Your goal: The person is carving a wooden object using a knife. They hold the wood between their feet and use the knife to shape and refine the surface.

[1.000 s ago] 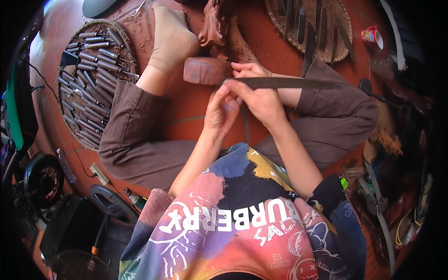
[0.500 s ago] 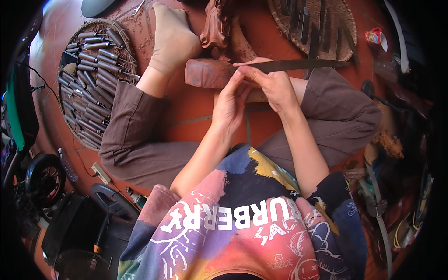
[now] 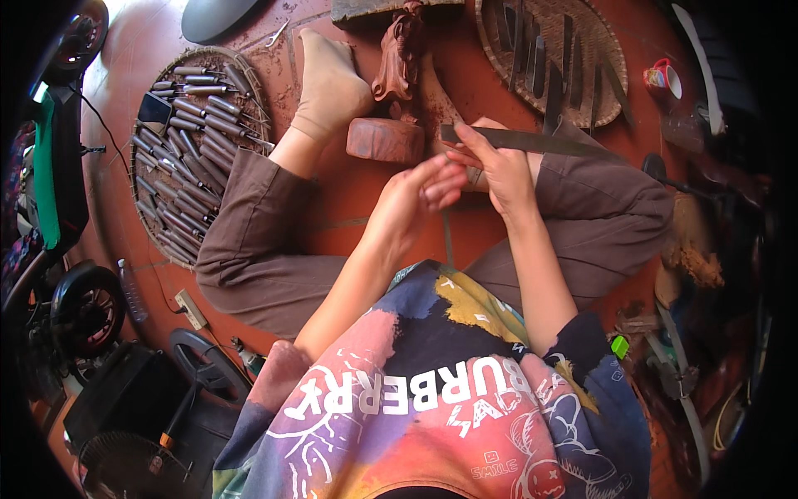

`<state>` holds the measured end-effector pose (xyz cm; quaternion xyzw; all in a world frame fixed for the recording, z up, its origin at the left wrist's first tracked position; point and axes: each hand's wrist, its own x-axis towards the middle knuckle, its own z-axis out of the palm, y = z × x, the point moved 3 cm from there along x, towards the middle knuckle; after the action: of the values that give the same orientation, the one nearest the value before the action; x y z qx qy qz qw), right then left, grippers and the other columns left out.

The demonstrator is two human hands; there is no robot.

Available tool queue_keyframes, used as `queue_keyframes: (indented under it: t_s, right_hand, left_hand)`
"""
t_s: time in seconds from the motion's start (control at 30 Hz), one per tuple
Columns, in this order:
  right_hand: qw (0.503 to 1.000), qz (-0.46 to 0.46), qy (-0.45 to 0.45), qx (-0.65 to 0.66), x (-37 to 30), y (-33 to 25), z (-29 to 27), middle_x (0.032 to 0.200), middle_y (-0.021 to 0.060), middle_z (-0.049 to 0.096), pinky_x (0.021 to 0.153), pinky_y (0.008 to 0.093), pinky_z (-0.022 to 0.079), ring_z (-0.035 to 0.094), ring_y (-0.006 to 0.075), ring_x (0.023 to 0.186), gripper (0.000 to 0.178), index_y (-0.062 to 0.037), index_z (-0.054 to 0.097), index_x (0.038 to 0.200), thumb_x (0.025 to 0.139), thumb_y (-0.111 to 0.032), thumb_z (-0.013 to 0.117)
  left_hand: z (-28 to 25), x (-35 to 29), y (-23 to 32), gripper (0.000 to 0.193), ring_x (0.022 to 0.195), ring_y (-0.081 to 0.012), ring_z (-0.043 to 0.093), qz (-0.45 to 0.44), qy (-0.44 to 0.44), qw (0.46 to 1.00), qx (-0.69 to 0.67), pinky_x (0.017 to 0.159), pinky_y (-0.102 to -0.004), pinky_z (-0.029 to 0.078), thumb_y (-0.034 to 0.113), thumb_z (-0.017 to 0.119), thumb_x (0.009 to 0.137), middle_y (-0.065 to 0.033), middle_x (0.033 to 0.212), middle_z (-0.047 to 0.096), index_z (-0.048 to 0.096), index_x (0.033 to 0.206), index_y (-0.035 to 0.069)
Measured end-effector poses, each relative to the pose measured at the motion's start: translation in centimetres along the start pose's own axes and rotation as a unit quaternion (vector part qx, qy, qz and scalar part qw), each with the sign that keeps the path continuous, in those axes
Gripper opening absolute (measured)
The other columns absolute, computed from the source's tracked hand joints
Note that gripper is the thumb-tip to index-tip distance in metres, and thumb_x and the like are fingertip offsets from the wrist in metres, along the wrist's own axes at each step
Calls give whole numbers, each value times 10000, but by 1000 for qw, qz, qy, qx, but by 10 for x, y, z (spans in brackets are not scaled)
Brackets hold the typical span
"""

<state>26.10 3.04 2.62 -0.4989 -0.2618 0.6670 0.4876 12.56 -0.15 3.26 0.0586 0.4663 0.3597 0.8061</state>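
- Both hands are raised above the lap of a person seated on a red tiled floor [image 3: 349, 229]; the right hand [image 3: 503, 170] is closed around a long, flat, dark metal blade [image 3: 540, 143], which is held level and runs off toward the person's right.
- Fingers of the left hand [image 3: 420, 195] are loosely curled, with the fingertips [image 3: 453, 176] brought against the near end of the blade, just beside the right hand.
- A rounded reddish-brown wooden block [image 3: 385, 139] is seen on the floor just beyond the hands, beside a sock-covered foot [image 3: 331, 87].
- A carved reddish wooden figure [image 3: 397, 58] is stood behind the block.
- A round woven tray [image 3: 241, 71] filled with rows of metal carving chisels is laid to the person's left, next to the brown-trousered knee [image 3: 249, 241].
- A second woven tray [image 3: 611, 50], loaded with darker tools, is placed at the upper right, with a small red and white cup [image 3: 662, 77] beside it.
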Motion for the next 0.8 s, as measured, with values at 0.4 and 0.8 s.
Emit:
queue_keyframes:
  t_s: [0.4,0.8]
  right_hand:
    - [999,-32,14,-25,-74,-27,-26,826,78,638,708,262,538,672,196,816,171,-20,606,834,868,-180,655]
    - [999,-19,-6,-38,-95,-32,-29,830,87,650,681,265,527,679,218,800,142,-11,611,865,870,-148,648]
  left_hand:
    - [0,11,41,569,1085,-285,483,493,107,340,793,950,-397,359,1,701,591,-89,1105,526,578,1142,78]
    - [-14,-2,50,577,998,-280,538,477,31,626,616,868,-382,455,29,813,516,-85,1004,531,624,1055,113]
